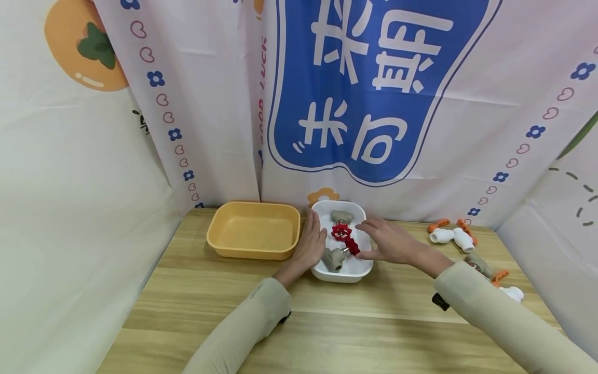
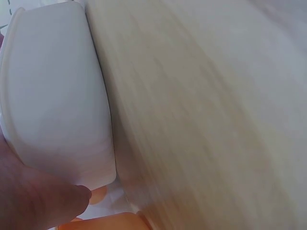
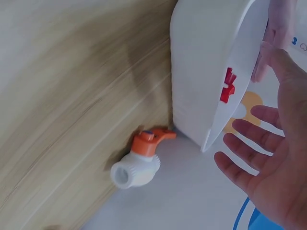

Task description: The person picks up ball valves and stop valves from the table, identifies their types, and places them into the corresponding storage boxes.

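Observation:
In the head view, a white basin [image 1: 343,278] stands on the wooden table against the back curtain. Two grey valves lie in it, one at the far end [image 1: 342,216] and one at the near end [image 1: 333,259], with red handles [image 1: 341,232] between them. My left hand [image 1: 310,244] lies along the basin's left side, fingers extended. From the right, my right hand [image 1: 390,241] reaches over the opposite rim with its fingers spread and nothing between them. The left wrist view shows the basin's outer wall [image 2: 57,96] close beside the thumb [image 2: 43,201].
Left of the white basin is a yellow basin [image 1: 254,254]. Toward the table's right edge lie white valves [image 1: 464,240] with orange handles, another grey valve [image 1: 481,264] and a further white valve [image 1: 513,294]. A printed curtain [image 1: 224,130] hangs behind the table.

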`<state>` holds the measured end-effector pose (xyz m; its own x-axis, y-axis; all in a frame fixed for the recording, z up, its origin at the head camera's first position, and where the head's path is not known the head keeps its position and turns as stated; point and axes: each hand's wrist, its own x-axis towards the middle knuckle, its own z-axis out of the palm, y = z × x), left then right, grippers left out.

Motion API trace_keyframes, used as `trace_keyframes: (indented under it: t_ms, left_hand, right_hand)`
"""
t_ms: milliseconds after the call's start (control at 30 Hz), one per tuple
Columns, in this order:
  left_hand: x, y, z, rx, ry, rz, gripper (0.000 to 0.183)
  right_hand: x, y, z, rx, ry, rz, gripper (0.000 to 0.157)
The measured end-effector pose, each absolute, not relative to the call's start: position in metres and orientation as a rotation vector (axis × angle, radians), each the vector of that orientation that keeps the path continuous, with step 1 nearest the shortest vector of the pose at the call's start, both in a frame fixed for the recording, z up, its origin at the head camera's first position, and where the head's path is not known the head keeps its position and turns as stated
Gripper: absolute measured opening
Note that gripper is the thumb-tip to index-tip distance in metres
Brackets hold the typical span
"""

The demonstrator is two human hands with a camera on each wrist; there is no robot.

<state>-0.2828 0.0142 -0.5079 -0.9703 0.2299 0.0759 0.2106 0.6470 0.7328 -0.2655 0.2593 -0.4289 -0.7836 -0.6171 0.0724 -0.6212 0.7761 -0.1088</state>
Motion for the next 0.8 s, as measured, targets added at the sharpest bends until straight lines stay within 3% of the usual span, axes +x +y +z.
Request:
trace_keyframes:
  t_ms: [800]
  left_hand:
    - [-0.284,0.014,-0.503,0.342,2.815,1.257,0.069]
  right_hand:
    - [-0.260,0.318,-0.428,0.842,-2.995,0.123,0.083]
